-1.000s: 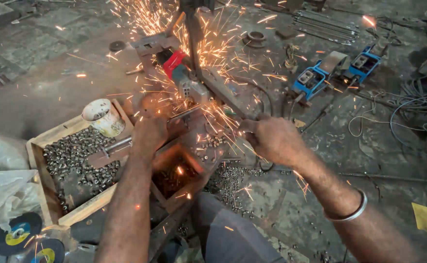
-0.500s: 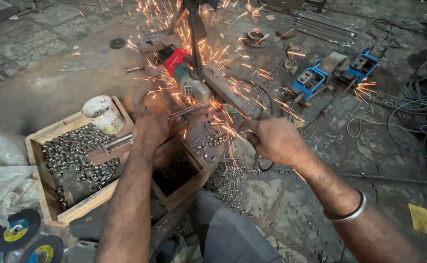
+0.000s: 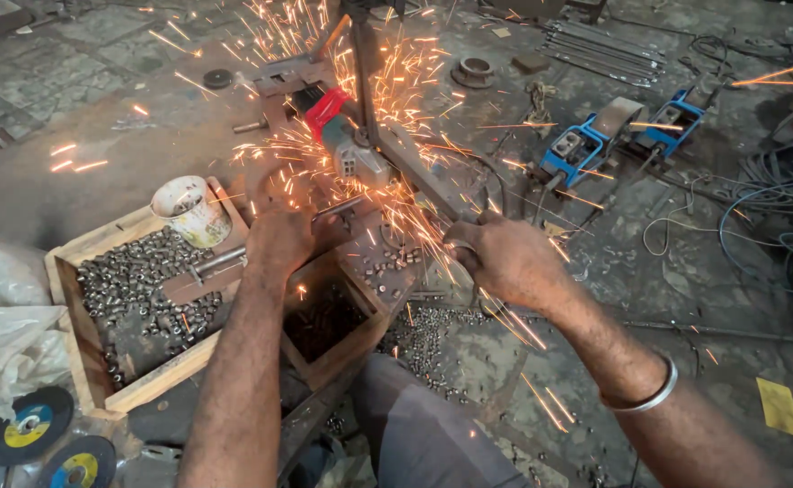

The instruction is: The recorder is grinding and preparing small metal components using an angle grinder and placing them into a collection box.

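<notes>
Sparks (image 3: 387,108) fly off the heavy red-and-grey metal chop saw (image 3: 347,145); right hand (image 3: 505,262) clenched round its stiff dark lever (image 3: 414,167), left hand (image 3: 279,237) pressing small slippery stock down.

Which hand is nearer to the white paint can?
Left. The left hand is just right of the white paint can on the wooden tray; the right hand grips the lever farther right.

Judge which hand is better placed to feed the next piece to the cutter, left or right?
Left, probably. The left hand sits beside the wooden tray of small metal pieces and just before the cutter. The right hand is shut on the lever handle, amid sparks, so it looks occupied.
</notes>
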